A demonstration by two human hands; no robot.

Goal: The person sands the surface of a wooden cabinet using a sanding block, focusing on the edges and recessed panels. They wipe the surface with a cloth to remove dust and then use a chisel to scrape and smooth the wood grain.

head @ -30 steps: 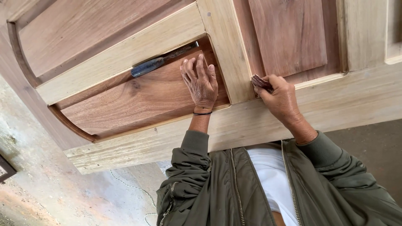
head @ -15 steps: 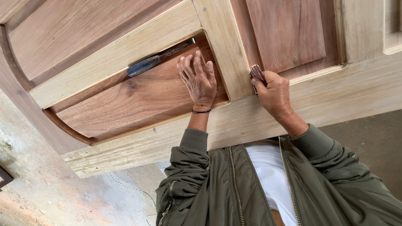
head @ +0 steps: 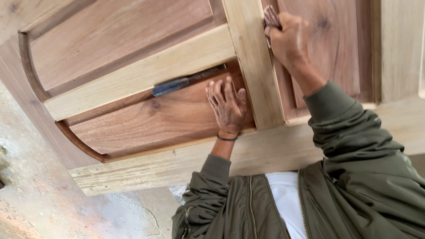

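Wooden door (head: 146,66) fills frame. Sanding step: sandpaper (head: 271,18) gripped by right hand (head: 290,40), top centre; left hand (head: 228,106) flat, open, on panel. Steady strokes needed next.

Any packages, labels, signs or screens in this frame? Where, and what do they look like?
None in view: no package, label, sign or screen.
What is there: a pale and reddish-brown wooden door lying flat.
A dark-handled tool lies in the panel groove.
The left hand is flat on a panel.
The right hand presses a folded piece of sandpaper against the upright rail.
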